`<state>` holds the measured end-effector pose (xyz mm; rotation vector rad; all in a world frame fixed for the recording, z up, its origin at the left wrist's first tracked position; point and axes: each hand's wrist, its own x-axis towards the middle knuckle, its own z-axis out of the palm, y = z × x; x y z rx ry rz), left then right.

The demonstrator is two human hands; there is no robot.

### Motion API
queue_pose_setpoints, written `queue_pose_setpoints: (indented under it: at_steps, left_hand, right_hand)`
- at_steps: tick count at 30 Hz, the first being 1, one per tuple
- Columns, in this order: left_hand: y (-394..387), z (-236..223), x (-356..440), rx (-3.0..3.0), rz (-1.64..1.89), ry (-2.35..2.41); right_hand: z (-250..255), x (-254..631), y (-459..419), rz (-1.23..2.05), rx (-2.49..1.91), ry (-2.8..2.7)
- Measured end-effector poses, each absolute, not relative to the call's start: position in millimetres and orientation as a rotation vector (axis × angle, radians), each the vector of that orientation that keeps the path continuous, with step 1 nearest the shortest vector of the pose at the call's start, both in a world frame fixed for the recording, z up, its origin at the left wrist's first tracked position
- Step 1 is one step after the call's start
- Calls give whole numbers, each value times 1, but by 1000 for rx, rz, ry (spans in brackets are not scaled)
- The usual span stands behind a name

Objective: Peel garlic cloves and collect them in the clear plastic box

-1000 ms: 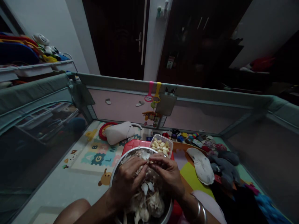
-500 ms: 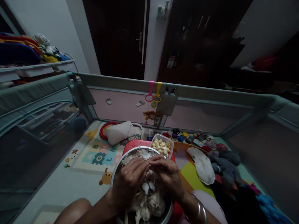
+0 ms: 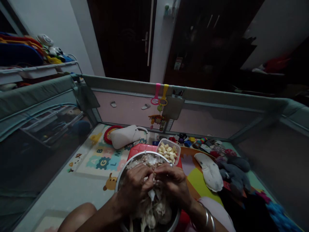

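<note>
My left hand (image 3: 137, 182) and my right hand (image 3: 172, 180) meet fingertip to fingertip above a round metal bowl (image 3: 120, 175). Both are closed in a pinch on a small piece, apparently a garlic clove, mostly hidden by the fingers. In the bowl lie whole garlic bulbs (image 3: 159, 211) with stalks, and loose papery garlic skins (image 3: 154, 159) heap up at its far side. Just beyond my right hand, a clear plastic container (image 3: 179, 151) holds many peeled garlic cloves (image 3: 167, 152).
Bowl and container rest on a red stool (image 3: 138, 148). A patterned play mat (image 3: 79, 190) covers the floor inside a mesh-sided playpen (image 3: 130, 82). A white pillow (image 3: 209, 172), grey plush toy (image 3: 234, 174) and small toys lie right; a white jug-like object (image 3: 125, 137) lies ahead left.
The view has shifted slightly. My fingertips have moved a little at the pinch, the left thumb now showing lower. Bowl and container stay in place.
</note>
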<state>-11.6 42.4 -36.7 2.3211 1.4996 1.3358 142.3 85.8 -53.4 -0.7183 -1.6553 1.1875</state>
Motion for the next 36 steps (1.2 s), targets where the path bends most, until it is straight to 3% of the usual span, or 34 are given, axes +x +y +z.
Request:
queue_pose_setpoints:
  at_steps: [5,13,17,24,27,36]
  left_hand:
    - [46,-33,-10,2150,1306,1500]
    - [47,-38,-8,2106,1306,1552]
    - [46,-38,-9,2131,1323,1585]
    - [44,-37,-9,2164,1421,1547]
    - [44,-40,-11,2166,1375,1548]
    - [43,-43,-3,2322,1095,1686]
  right_hand:
    - [-49,142,88,1286,-716,-1578]
    - [-49,139,96,1710,-599,-1184]
    - [-50,141,94,1476,-661,-1439]
    - [-52,141,83,792,-718,-1814]
    - [-51,142,79,687,-716,-1864]
    - [-51,141,93,1548,-794,-1271]
